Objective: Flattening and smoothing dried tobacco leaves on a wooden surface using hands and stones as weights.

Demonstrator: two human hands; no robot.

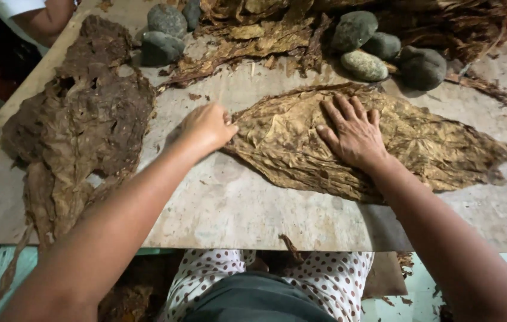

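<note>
A large dried yellow-brown leaf (pixel 420 149) lies spread on the wooden board (pixel 253 209) in front of me. My left hand (pixel 207 126) is closed on the leaf's narrow left tip, pinching it. My right hand (pixel 352 132) lies flat on the middle of the leaf, fingers spread and pointing away from me, pressing it down. The leaf's right end reaches toward the board's right side.
A stack of darker brown leaves (pixel 80 131) lies at the left. More crumpled leaves (pixel 253 36) are heaped at the back. Grey stones sit at back left (pixel 161 33) and back right (pixel 384 53). Another person's arm (pixel 45 18) shows at top left.
</note>
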